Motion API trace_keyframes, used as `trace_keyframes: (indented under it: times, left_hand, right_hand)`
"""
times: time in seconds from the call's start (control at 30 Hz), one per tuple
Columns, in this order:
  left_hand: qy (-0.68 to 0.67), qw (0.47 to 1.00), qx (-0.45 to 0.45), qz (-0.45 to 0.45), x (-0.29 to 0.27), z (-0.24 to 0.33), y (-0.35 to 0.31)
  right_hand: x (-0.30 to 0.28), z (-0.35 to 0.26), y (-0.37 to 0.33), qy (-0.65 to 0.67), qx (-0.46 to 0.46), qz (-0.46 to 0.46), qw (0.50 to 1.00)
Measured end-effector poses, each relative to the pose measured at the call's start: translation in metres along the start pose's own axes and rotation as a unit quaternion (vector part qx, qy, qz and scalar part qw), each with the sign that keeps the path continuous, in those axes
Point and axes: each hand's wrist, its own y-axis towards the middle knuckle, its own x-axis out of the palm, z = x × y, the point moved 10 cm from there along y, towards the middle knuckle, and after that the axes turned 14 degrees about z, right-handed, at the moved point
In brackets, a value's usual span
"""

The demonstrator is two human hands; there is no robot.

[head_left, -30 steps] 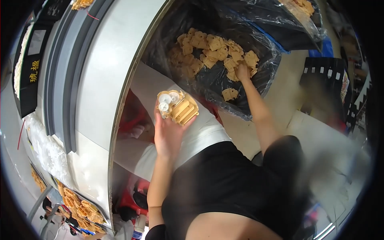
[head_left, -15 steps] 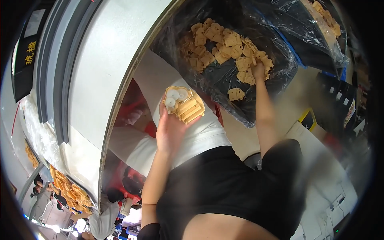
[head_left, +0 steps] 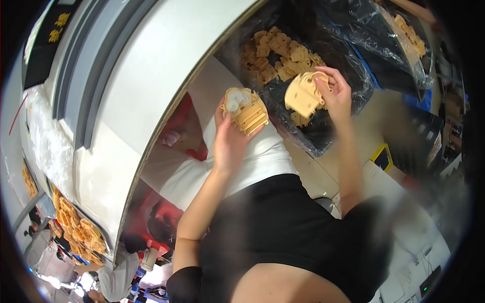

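Cradled in my left hand point(head_left: 230, 146) is a yellow plastic gearbox half point(head_left: 248, 117), open side up, with white gears point(head_left: 235, 101) at one end and ribbed slots at the other. My right hand point(head_left: 337, 96) grips a matching yellow plastic cover point(head_left: 305, 96) by its right edge, fingers behind it and thumb in front. The cover hangs over a bin lined with black plastic point(head_left: 333, 132). Behind it lies a heap of similar yellow covers point(head_left: 268, 50). The two held parts are apart.
A white worktable point(head_left: 151, 65) with a curved edge runs along my left. A tray of yellow-orange parts point(head_left: 76, 227) sits at lower left. Another lined bin with yellow parts point(head_left: 406, 35) stands at upper right. A white surface point(head_left: 404, 222) lies at right.
My right hand has come up out of the heap with a yellow cover and moved nearer the left hand. The left hand, with the gearbox half, has shifted slightly up and right.
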Motion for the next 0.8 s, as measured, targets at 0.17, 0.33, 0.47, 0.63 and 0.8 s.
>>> trace_keyframes:
  times: [0.17,0.33,0.47,0.63,0.8]
  left_hand:
    - [-0.033,0.999,0.03,0.023,-0.006,0.0,0.004]
    - [-0.084,0.996,0.022,0.033,-0.008,0.0,0.005]
    - [-0.112,0.991,0.063,0.029,-0.018,0.005,0.011]
    - [-0.156,0.987,0.035,-0.002,-0.011,0.009,0.006]
    - [-0.16,0.987,0.023,-0.011,-0.014,0.012,0.007]
  right_hand:
    - [0.086,-0.086,-0.063,-0.225,-0.239,-0.015,0.944]
    - [0.145,-0.085,-0.102,-0.268,-0.288,-0.088,0.915]
    - [0.162,-0.076,-0.118,-0.294,-0.228,-0.195,0.907]
    - [0.165,-0.102,-0.118,-0.351,-0.29,-0.216,0.864]
    - [0.15,-0.079,-0.092,-0.296,-0.138,-0.238,0.915]
